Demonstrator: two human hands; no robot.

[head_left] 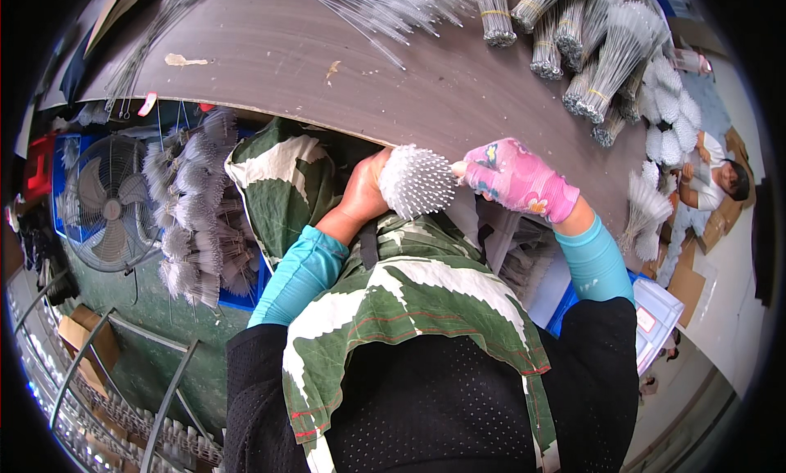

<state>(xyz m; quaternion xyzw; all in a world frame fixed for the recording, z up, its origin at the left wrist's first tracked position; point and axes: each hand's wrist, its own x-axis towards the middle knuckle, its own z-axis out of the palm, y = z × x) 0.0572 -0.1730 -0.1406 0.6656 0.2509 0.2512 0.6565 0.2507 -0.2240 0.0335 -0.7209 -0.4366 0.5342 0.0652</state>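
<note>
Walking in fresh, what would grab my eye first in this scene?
Probably the round white bundle of bristly wire brushes at the centre, gripped by the bare left hand and touched by the right hand in a bright pink flowered glove. Next, the tied bundles of grey wire brushes heaped on the brown table at upper right. A grey floor fan stands at the left.

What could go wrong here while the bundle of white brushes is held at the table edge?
The left hand is bare against the bristly brush bundle, so wire ends might prick it; only the right hand wears a glove. Held beyond the table edge over the lap, loose brushes could slip down to the floor.
</note>
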